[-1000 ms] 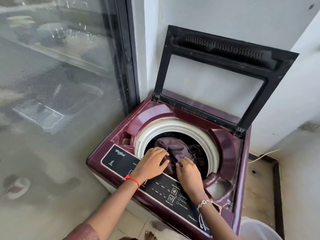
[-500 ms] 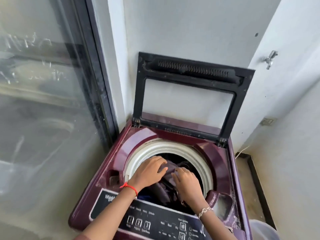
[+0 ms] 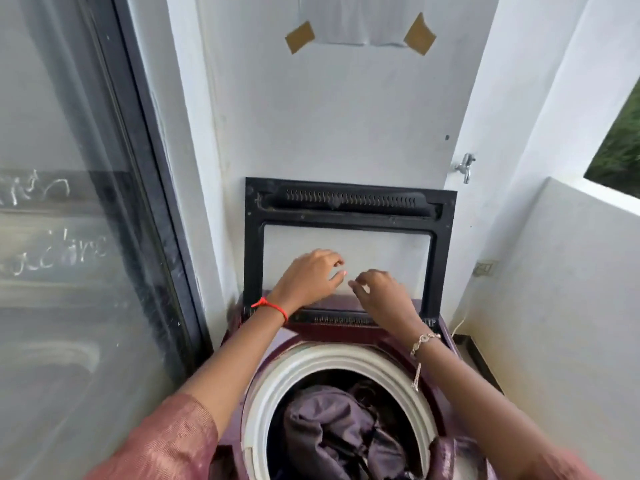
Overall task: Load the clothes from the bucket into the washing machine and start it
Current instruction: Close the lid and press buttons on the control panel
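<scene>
Dark clothes (image 3: 332, 431) inside the maroon washing machine (image 3: 346, 336)

No brand, number or sign is legible; the only lettering is a pale handwritten scrawl on the glass door (image 3: 69, 244) at 9 o'clock, too smeared to be read with certainty.

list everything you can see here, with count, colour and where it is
washer: one, maroon, against the back wall
lid: one, black frame, open, upright
drum rim: one, white, in the washer top
clothes: a heap, dark purple-grey, in the drum
tap: one, silver, wall right of the lid
paper: one, white, taped high on the wall
tape: two pieces, brown, at the paper's corners
glass door: one, dark frame, left
socket: one, pale, right wall
left hand: red wrist thread, empty, before the lid
right hand: bracelet, empty, beside it
</scene>
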`<action>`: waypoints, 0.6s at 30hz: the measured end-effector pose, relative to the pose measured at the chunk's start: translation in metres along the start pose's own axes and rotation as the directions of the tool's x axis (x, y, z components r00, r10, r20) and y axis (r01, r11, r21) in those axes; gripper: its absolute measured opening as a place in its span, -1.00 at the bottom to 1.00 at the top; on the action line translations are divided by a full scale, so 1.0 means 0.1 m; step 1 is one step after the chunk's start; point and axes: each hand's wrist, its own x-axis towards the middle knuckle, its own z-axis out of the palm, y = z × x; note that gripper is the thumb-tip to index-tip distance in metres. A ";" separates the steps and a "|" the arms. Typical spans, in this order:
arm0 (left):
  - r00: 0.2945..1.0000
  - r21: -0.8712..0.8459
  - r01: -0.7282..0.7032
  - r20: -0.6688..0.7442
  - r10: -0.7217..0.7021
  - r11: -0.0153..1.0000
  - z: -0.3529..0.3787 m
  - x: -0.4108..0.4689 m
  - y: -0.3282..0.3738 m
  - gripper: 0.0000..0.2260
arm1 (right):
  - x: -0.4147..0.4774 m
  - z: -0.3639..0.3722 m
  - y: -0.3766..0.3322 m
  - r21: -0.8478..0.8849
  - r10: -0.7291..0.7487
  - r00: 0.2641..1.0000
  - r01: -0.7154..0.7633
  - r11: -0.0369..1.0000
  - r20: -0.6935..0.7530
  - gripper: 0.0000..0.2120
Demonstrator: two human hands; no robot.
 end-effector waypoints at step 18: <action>0.971 0.169 -0.108 -0.194 0.140 0.980 -0.25 1.45 -0.48 -0.64 | 1.67 -0.55 0.09 -0.095 -0.017 0.983 -0.001 0.996 -0.185 -0.69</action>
